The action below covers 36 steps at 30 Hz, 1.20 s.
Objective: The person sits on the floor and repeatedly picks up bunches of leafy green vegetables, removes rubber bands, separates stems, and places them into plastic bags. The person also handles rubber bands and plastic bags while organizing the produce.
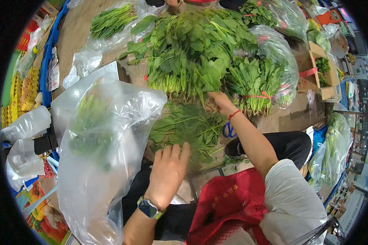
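Observation:
My right hand [223, 103] is closed at the near edge of a big heap of spinach [192, 49], pinching a few stems whose leaves blur above it. Its fingertips are partly hidden. My left hand [167, 173], back upward and fingers stretched, is at the near edge of some loose leaves [186, 126] and grips nothing. Beyond the right hand, a bundle of spinach tied with red tape [257, 83] stands with its roots toward me. Blue-handled scissors [229, 130] lie below the right wrist. A large clear plastic bag [110, 155] with greens inside stands left of my left hand.
Another bunch of greens [112, 21] lies on plastic at the far left. Bagged bundles [270, 45] and a cardboard box [325, 73] stand to the right. Yellow egg trays [26, 92] sit beyond a blue edge [49, 53] at left. Bagged long greens [333, 147] are at right.

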Available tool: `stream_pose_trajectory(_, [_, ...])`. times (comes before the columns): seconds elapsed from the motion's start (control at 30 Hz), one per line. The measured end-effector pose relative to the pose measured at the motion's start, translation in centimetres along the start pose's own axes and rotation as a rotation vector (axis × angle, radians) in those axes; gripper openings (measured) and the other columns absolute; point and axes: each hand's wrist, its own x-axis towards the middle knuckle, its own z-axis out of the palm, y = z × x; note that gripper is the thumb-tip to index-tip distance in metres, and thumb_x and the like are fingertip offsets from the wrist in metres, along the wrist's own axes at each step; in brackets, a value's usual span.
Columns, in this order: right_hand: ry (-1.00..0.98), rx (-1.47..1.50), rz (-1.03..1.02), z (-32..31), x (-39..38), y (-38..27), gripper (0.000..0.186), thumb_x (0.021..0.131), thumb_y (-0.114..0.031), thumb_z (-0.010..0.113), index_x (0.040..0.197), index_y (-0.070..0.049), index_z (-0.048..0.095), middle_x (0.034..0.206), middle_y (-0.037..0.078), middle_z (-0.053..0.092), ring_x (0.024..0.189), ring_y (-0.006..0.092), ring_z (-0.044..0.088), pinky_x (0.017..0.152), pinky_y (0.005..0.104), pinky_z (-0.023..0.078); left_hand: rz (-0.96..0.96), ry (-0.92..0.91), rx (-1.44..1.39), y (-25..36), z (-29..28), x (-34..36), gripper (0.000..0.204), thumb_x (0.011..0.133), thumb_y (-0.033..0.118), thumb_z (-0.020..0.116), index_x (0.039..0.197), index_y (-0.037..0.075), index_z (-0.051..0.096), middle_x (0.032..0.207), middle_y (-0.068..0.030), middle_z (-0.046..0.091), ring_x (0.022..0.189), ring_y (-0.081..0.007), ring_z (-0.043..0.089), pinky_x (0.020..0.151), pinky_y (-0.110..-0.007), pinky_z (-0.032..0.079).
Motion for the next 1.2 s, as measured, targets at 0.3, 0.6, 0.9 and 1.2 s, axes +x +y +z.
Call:
stream_pose_trajectory(0.3, [-0.292,0.168,0.038,-7.1,-20.0,2.0,0.02,0.099,-0.024,0.06,0.103,-0.004,0.06,0.095,0.005,0.067,0.056,0.0083,0.052,0.041,0.0205,0.034,-0.392,-0.194,-1.213,4.0,5.5,1.4,0.053,0.097,0.041,0.064,0.134,0.004,0.055,0.122,-0.0133,0.065,0.11,-0.0276,0.065,0.092,-0.038,0.053])
stream_pose_trajectory(0.6, [-0.463,0.074,-0.194,-9.9,-37.3,4.6,0.028,0.101,-0.017,0.06,0.127,-0.008,0.059,0.096,-0.002,0.068,0.073,0.0082,0.062,0.057,0.0235,0.049,-0.253,-0.615,-2.5,13.9,6.0,1.3,0.05,0.108,0.045,0.044,0.135,0.005,0.055,0.127,-0.0114,0.066,0.11,-0.0252,0.068,0.098,-0.039,0.056])
stream_pose_trajectory(0.9, [-0.218,0.011,-0.707,-10.9,-40.5,1.7,0.044,0.093,-0.005,0.07,0.134,-0.004,0.054,0.115,-0.001,0.064,0.099,0.0071,0.058,0.086,0.0243,0.049,-0.394,0.076,-2.095,14.3,1.6,-0.4,0.041,0.103,0.007,0.053,0.142,0.007,0.039,0.132,-0.0102,0.058,0.112,-0.0261,0.063,0.093,-0.046,0.056])
stream_pose_trajectory(1.2, [-0.183,0.152,-0.681,-9.7,-41.7,0.8,0.033,0.09,-0.001,0.073,0.117,-0.007,0.054,0.082,-0.004,0.054,0.061,0.0029,0.046,0.051,0.02,0.036,-0.349,0.23,-2.121,13.1,1.8,-2.0,0.042,0.104,0.007,0.051,0.144,0.016,0.04,0.128,-0.0062,0.06,0.101,-0.0212,0.063,0.083,-0.036,0.055])
